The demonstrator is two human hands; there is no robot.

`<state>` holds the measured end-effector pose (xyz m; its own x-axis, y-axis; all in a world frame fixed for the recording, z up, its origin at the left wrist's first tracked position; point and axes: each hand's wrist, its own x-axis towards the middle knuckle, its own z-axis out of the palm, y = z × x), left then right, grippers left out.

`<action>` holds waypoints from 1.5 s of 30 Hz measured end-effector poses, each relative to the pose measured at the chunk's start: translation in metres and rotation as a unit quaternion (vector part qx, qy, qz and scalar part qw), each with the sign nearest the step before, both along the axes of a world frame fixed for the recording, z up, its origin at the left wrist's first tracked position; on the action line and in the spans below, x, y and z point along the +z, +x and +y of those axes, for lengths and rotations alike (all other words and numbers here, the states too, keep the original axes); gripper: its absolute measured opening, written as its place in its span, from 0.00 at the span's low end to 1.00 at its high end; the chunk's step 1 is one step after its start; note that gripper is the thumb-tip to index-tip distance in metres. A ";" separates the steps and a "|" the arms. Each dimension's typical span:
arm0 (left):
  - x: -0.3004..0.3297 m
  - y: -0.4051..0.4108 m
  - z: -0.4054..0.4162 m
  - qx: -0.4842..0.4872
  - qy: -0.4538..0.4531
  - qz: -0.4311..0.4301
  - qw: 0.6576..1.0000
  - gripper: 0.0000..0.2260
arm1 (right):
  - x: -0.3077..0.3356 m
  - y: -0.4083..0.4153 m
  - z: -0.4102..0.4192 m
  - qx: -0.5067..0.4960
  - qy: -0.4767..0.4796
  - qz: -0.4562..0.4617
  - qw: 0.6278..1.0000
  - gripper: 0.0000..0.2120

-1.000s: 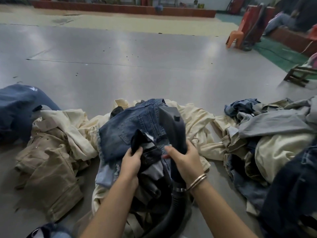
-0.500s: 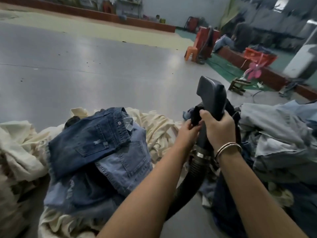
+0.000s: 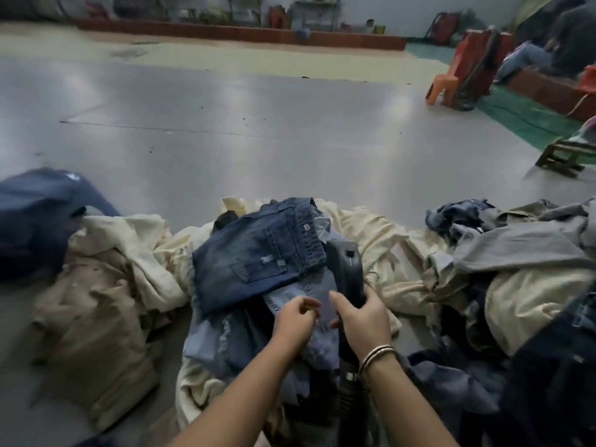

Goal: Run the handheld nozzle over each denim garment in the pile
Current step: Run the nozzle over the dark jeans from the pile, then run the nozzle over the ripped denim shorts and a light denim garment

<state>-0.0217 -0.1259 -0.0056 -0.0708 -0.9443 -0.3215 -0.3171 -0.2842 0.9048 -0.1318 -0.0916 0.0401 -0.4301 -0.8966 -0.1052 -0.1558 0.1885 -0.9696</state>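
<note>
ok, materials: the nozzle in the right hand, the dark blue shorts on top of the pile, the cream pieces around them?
Nozzle: looks like dark grey moulded plastic, dull sheen, smooth flat faces; ribbed black hose below it.
Dark blue shorts: denim, faded wash, stitched pocket, frayed hem, small distressed tears.
Cream pieces: woven fabric, probably cotton twill, matte and creased; weave too blurred to confirm.

Hose cut off at bottom edge
</note>
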 end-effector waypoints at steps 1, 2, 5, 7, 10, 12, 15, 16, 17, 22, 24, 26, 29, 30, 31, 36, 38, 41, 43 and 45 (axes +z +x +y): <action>-0.010 0.015 -0.006 0.014 -0.009 -0.046 0.999 0.11 | -0.007 0.006 -0.002 0.014 0.009 0.008 1.000 0.06; -0.020 0.028 -0.014 0.028 -0.021 -0.093 0.995 0.09 | -0.013 0.010 -0.005 0.022 0.015 0.014 1.000 0.06; -0.043 0.054 -0.042 0.019 -0.068 -0.267 0.961 0.11 | -0.022 0.012 -0.014 0.026 0.016 0.018 0.999 0.06; -0.054 0.060 -0.060 -0.013 -0.112 -0.408 0.906 0.17 | -0.025 0.011 -0.018 0.027 0.019 0.010 0.999 0.06; -0.070 0.062 -0.087 -0.050 -0.138 -0.521 0.841 0.28 | -0.029 0.009 -0.017 0.033 0.016 -0.001 0.999 0.07; -0.078 0.063 -0.104 -0.064 -0.145 -0.537 0.829 0.27 | -0.029 0.008 -0.015 0.042 0.023 -0.006 0.999 0.07; -0.076 0.067 -0.122 -0.041 -0.189 -0.508 0.840 0.12 | -0.027 0.010 -0.013 0.053 0.028 -0.017 0.998 0.08; -0.068 0.066 -0.126 -0.007 -0.204 -0.453 0.868 0.09 | -0.025 0.009 -0.013 0.055 0.019 -0.017 0.998 0.07; -0.056 0.063 -0.129 0.024 -0.213 -0.375 0.902 0.07 | -0.022 0.009 -0.013 0.054 0.009 -0.013 0.998 0.06; 0.068 0.052 -0.133 0.105 -0.299 0.007 0.948 0.07 | 0.020 -0.001 -0.001 -0.019 -0.083 -0.017 0.996 0.05; 0.124 0.052 -0.129 0.079 -0.294 0.190 0.933 0.08 | 0.046 -0.010 0.010 -0.051 -0.120 -0.054 0.990 0.05; 0.171 0.059 -0.124 0.037 -0.279 0.331 0.900 0.07 | 0.074 -0.016 0.025 -0.069 -0.158 -0.087 0.981 0.06; 0.210 0.073 -0.124 0.044 -0.273 0.375 0.885 0.08 | 0.113 -0.016 0.048 -0.069 -0.199 -0.116 0.971 0.08; 0.211 0.080 -0.126 0.070 -0.278 0.327 0.900 0.09 | 0.118 -0.016 0.054 -0.060 -0.204 -0.116 0.970 0.11; 0.204 0.090 -0.128 0.097 -0.286 0.249 0.920 0.10 | 0.122 -0.014 0.057 -0.052 -0.207 -0.112 0.971 0.14; 0.076 0.181 -0.116 0.132 -0.185 -0.268 0.936 0.14 | 0.078 -0.009 0.052 0.015 -0.138 -0.071 0.988 0.07; 0.018 0.208 -0.093 0.116 -0.060 -0.368 0.921 0.18 | 0.049 -0.007 0.042 0.042 -0.087 -0.048 0.994 0.06; -0.038 0.193 -0.061 0.029 -0.059 -0.464 0.883 0.26 | 0.013 -0.004 0.031 0.068 -0.009 -0.029 0.997 0.08; -0.058 0.155 -0.047 -0.127 -0.174 -0.458 0.862 0.31 | 0.002 -0.003 0.026 0.083 0.041 -0.053 0.994 0.07; -0.070 0.114 -0.035 -0.310 -0.228 -0.448 0.807 0.38 | -0.002 -0.004 0.023 0.077 0.061 -0.066 0.993 0.07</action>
